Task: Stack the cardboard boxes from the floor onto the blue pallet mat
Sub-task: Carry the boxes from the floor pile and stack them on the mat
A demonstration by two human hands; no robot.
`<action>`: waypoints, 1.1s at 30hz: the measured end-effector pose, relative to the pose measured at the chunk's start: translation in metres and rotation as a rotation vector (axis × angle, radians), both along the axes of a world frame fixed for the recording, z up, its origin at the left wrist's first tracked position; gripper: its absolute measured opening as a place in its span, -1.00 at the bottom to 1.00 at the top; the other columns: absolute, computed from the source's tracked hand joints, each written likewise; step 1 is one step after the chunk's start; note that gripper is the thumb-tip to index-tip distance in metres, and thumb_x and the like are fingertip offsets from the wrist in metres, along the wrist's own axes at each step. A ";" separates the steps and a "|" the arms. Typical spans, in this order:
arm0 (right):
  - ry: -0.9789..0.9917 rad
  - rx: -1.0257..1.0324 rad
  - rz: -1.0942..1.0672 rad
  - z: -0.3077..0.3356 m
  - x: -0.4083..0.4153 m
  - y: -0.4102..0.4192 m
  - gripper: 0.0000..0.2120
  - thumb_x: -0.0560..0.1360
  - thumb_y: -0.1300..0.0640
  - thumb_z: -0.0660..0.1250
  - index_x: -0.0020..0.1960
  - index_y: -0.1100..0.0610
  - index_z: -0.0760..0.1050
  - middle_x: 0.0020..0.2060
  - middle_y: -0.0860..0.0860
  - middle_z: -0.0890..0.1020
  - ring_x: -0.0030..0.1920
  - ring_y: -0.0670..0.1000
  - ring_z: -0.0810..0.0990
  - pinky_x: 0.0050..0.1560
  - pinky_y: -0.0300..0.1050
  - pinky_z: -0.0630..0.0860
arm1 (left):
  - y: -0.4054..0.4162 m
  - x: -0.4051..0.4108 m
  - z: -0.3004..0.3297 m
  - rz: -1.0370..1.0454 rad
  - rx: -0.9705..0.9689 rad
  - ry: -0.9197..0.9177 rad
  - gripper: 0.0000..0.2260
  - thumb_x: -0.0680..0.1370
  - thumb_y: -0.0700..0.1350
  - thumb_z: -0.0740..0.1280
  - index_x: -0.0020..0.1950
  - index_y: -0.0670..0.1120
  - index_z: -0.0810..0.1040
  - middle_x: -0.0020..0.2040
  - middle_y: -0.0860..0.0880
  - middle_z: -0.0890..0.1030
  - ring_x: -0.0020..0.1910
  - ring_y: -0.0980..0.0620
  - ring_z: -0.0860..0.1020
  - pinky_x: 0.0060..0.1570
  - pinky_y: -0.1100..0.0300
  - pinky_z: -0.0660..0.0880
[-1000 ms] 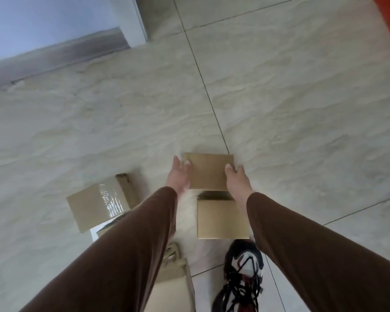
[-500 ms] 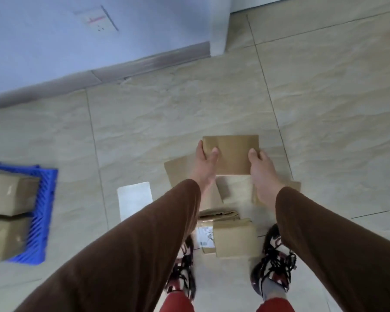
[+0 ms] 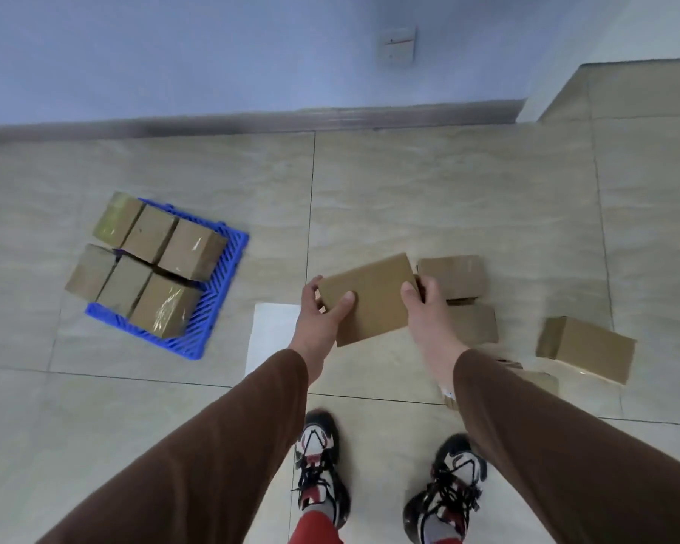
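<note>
Left hand (image 3: 318, 323) and right hand (image 3: 428, 308) clamp the cardboard box (image 3: 370, 298); long axis tilts up-right.

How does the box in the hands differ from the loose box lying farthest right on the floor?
The held box is off the floor, gripped at its two ends by the left hand and right hand; the far-right box lies on the tiles with nothing touching it. The held box shows one broad flat face; the far-right box shows a top and an end face. Both are plain brown cardboard.
</note>
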State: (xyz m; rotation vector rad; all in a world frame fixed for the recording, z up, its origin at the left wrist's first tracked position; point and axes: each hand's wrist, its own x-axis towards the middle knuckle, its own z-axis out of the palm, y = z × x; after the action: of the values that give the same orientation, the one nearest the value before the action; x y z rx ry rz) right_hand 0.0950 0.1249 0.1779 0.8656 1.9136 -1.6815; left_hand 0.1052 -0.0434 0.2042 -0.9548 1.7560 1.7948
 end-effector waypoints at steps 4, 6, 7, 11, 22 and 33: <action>0.018 -0.036 0.070 0.014 0.014 -0.092 -0.68 0.66 -0.04 0.21 0.39 0.00 0.41 0.20 -0.06 0.59 0.18 -0.03 0.56 0.15 -0.11 0.45 | -0.098 0.028 0.010 0.064 0.008 -0.008 -0.47 0.54 0.01 0.47 0.42 0.13 0.28 0.35 0.02 0.51 0.17 0.04 0.59 -0.02 0.12 0.57; 0.035 -0.038 0.084 0.018 0.020 -0.140 -0.69 0.67 0.00 0.21 0.39 0.01 0.42 0.21 -0.07 0.58 0.16 -0.08 0.55 0.11 -0.18 0.42 | -0.147 0.038 0.015 0.079 0.020 -0.017 -0.47 0.53 0.00 0.47 0.41 0.11 0.27 0.36 0.01 0.50 0.14 0.05 0.60 -0.06 0.12 0.56; 0.047 -0.040 0.089 0.019 0.022 -0.158 -0.69 0.68 0.01 0.21 0.39 0.02 0.43 0.21 -0.06 0.58 0.14 -0.12 0.55 0.07 -0.22 0.42 | -0.165 0.041 0.017 0.085 0.016 -0.021 -0.46 0.54 0.00 0.47 0.40 0.09 0.26 0.36 0.01 0.51 0.11 0.08 0.60 -0.08 0.13 0.55; 0.043 -0.061 0.111 0.024 0.032 -0.252 -0.67 0.68 0.01 0.21 0.41 0.04 0.44 0.23 -0.04 0.57 0.10 -0.22 0.53 0.00 -0.30 0.43 | -0.260 0.055 0.027 0.118 0.011 -0.057 -0.46 0.53 -0.01 0.48 0.40 0.09 0.27 0.34 0.01 0.49 0.11 0.09 0.60 -0.11 0.09 0.57; 0.078 -0.069 0.200 0.039 -0.028 -0.368 -0.83 0.64 0.10 0.28 0.21 0.01 0.54 0.14 -0.03 0.57 0.04 -0.16 0.56 0.00 -0.32 0.46 | -0.387 0.017 0.031 0.101 0.086 -0.123 -0.43 0.40 0.12 0.56 0.33 0.11 0.42 0.29 -0.07 0.58 0.20 -0.02 0.62 0.07 -0.01 0.64; -0.132 -0.298 -0.097 0.021 -0.056 -0.544 -0.50 0.50 0.11 0.51 0.35 0.03 0.36 0.15 -0.11 0.60 0.15 -0.06 0.64 0.30 0.08 0.55 | -0.519 -0.031 0.005 0.305 0.154 -0.096 -0.41 0.46 0.12 0.51 0.40 0.05 0.37 0.29 -0.08 0.58 0.20 -0.11 0.64 0.10 -0.05 0.64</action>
State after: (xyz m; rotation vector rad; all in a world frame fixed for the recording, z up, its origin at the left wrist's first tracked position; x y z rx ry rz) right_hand 0.0387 -0.4189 0.1993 0.9347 1.5076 -1.8563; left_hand 0.0741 -0.5619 0.2090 -1.2739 1.4513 1.9983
